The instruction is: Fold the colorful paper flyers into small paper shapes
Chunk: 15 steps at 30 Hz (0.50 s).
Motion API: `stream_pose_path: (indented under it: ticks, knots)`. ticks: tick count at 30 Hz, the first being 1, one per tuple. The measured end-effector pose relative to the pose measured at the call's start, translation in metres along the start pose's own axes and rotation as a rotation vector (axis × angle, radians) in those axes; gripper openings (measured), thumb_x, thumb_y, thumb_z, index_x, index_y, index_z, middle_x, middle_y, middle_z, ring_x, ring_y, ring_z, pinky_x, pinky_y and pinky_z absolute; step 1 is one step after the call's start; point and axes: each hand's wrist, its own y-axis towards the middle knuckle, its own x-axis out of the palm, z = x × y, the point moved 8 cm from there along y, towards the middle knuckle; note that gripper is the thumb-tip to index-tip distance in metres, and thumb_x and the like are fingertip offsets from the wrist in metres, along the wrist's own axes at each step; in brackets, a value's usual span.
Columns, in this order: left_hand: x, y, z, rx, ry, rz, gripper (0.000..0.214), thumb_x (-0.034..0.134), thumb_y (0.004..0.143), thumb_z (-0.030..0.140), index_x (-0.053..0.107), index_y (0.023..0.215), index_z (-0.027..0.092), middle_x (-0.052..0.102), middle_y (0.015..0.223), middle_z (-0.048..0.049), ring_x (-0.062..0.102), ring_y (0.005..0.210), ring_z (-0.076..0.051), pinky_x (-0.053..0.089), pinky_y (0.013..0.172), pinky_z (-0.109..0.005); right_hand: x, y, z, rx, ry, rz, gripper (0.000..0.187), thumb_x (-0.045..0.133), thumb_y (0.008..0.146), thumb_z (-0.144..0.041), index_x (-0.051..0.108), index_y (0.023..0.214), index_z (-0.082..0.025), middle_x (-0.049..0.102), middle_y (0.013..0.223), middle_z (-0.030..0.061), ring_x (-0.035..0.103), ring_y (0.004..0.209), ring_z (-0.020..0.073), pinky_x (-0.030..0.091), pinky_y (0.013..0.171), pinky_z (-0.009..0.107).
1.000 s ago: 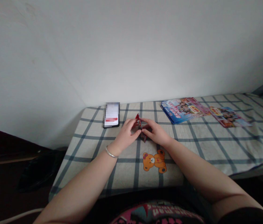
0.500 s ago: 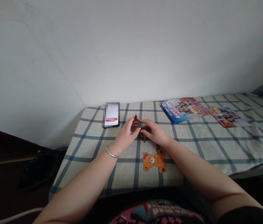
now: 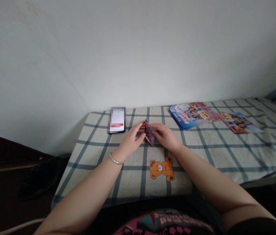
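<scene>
Between my hands a small folded paper leaflet (image 3: 149,133) with a dark red and blue print stands on edge, tilted, just above or on the checked cloth. My left hand (image 3: 133,137), with a silver bangle at its wrist, has its fingers curled at the leaflet's left side and far corner. My right hand (image 3: 165,136) pinches the leaflet from the right, its thumb against the printed face. The other fingers of the right hand are partly hidden behind the paper.
A phone (image 3: 117,119) with a lit screen lies left of my hands. To the right are a stack of colourful flyers (image 3: 189,116) and another flyer (image 3: 243,123). An orange bear print (image 3: 162,169) marks the checked tablecloth (image 3: 93,153). A white wall (image 3: 138,55) rises behind.
The leaflet has turned from nearly edge-on so its printed face now shows. Both hands have shifted slightly, the right one a little to the right. Phone and flyers stay put.
</scene>
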Motion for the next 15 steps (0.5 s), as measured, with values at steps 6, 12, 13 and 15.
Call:
stream_pose_path:
  ticks: [6,12,13,15]
  knots:
    - [-0.002,0.002,0.007,0.042,0.013,-0.026,0.048,0.051,0.092,0.025,0.042,0.140,0.025,0.052,0.137,-0.0099,0.054,0.123,-0.022,0.050,0.102,-0.043,-0.006,0.001,0.004,0.038,0.005,0.029,0.032,0.049,0.088,-0.015,0.067,0.113,-0.025,0.068,0.112,0.0060,0.061,0.107,0.0193,0.048,0.098,0.039]
    - [-0.003,0.003,0.016,0.116,0.130,-0.041,0.048,0.048,0.089,0.014,0.047,0.136,0.024,0.056,0.133,-0.0084,0.055,0.122,-0.021,0.048,0.104,-0.044,-0.010,0.000,0.011,0.059,-0.006,0.035,0.027,0.051,0.089,-0.018,0.070,0.107,-0.026,0.070,0.107,0.0060,0.063,0.102,0.0191,0.050,0.095,0.039]
    - [-0.003,0.003,0.018,0.129,0.152,-0.043,0.048,0.048,0.088,0.013,0.048,0.135,0.025,0.057,0.132,-0.0080,0.055,0.121,-0.021,0.048,0.103,-0.044,-0.011,0.000,0.013,0.059,-0.011,0.033,0.027,0.051,0.089,-0.019,0.070,0.106,-0.026,0.070,0.106,0.0058,0.064,0.102,0.0190,0.050,0.094,0.039]
    - [-0.003,0.003,0.021,0.149,0.191,-0.052,0.048,0.048,0.088,0.012,0.050,0.134,0.026,0.058,0.130,-0.0071,0.056,0.120,-0.021,0.048,0.103,-0.045,-0.012,-0.001,0.016,0.061,-0.027,0.030,0.026,0.051,0.088,-0.019,0.071,0.104,-0.025,0.071,0.104,0.0056,0.064,0.100,0.0191,0.051,0.093,0.039]
